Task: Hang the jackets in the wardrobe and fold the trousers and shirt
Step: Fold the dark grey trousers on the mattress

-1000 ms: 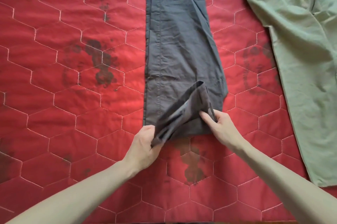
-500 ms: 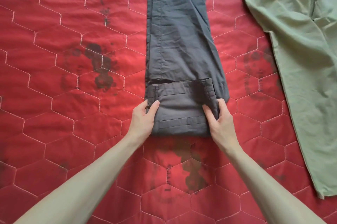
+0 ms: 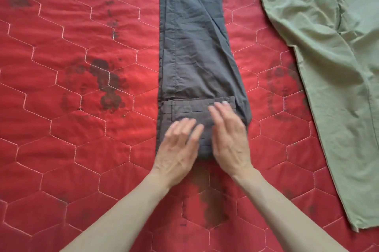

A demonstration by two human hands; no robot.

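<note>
Dark grey trousers [image 3: 194, 46] lie lengthwise down the middle of a red quilted bedspread [image 3: 71, 128], legs together and running off the top edge. Their near end is folded over once into a flat band. My left hand [image 3: 180, 149] lies flat on the left half of that fold, fingers straight and spread. My right hand [image 3: 227, 134] lies flat on the right half, fingertips reaching the fold's far edge. Both hands are slightly blurred. A pale green garment [image 3: 328, 67] is spread out to the right.
The bedspread has white hexagon stitching and dark printed patches. The green garment covers the right side from the top edge down to its hem at the lower right. Bare bedspread lies to the left of the trousers.
The near end of the trousers was lifted, then laid over onto the legs. My hands let go of its edges and moved inward to lie flat on top of the fold.
</note>
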